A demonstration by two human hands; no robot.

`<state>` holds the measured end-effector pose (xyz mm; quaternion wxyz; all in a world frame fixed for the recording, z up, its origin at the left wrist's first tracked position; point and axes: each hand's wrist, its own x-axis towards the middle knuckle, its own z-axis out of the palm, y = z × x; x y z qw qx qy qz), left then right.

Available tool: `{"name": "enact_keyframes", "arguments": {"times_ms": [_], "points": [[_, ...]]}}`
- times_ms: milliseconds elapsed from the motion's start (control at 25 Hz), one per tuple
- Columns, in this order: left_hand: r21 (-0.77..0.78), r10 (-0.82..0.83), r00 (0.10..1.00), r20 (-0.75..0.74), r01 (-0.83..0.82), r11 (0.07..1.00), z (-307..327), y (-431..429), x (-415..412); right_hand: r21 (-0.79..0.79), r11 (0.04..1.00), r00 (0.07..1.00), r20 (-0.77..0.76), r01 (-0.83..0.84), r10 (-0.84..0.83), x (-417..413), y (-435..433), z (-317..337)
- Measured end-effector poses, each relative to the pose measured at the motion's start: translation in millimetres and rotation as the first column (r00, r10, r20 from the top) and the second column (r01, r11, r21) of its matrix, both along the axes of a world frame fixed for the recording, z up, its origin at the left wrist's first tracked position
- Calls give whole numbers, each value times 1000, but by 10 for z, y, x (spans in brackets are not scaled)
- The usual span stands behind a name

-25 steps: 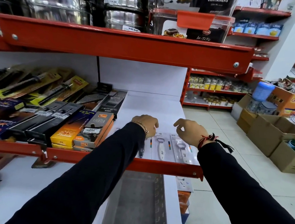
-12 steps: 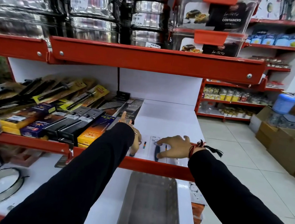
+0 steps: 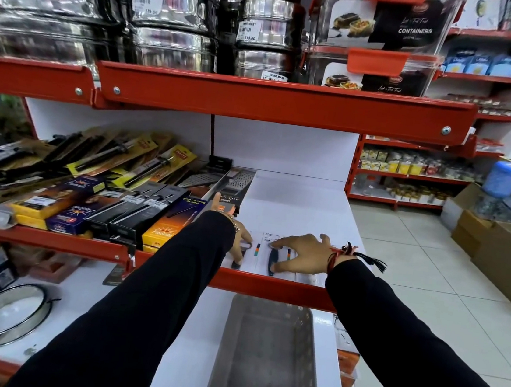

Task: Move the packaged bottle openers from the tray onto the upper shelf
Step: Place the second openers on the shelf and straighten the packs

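The person wears 2 long black sleeves of plain, smooth fabric, running from the lower edge of the frame up to the wrists at centre. The left hand (image 3: 240,235) carries a thin gold beaded bracelet. The right hand (image 3: 303,251) carries red and black thread bands with a black tassel trailing right.

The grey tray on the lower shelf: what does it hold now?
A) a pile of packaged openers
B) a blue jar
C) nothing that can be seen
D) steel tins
C: the tray looks bare, and the packaged openers lie on the shelf above it, under both hands.
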<state>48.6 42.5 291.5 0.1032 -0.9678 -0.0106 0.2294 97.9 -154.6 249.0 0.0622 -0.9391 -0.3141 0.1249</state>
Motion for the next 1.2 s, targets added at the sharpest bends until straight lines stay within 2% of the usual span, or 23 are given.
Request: {"name": "enact_keyframes", "arguments": {"times_ms": [720, 920, 1000, 1040, 1080, 1120, 1200], "points": [[-53, 65, 998, 20, -63, 997, -123, -123, -107, 52, 998, 999, 48, -19, 16, -136, -110, -111], [206, 37, 997, 70, -51, 977, -100, -258, -180, 91, 995, 999, 10, 44, -45, -116, -105, -130], [247, 38, 995, 94, -60, 967, -149, -295, -167, 309, 941, 989, -103, 135, -108, -81, -133, -190], [256, 48, 992, 114, -76, 964, -190, -296, -156, 340, 929, 988, -107, 144, -113, -51, -159, -218], [264, 59, 989, 133, -93, 960, -223, -297, -150, 285, 954, 995, -74, 90, -72, -79, -143, -202], [285, 66, 987, 146, -106, 953, -251, -295, -149, 163, 985, 998, -33, 64, -59, -132, -122, -161], [354, 50, 986, 159, -104, 929, -275, -308, -137, 66, 998, 999, 46, 10, -13, -175, -110, -138]]}}
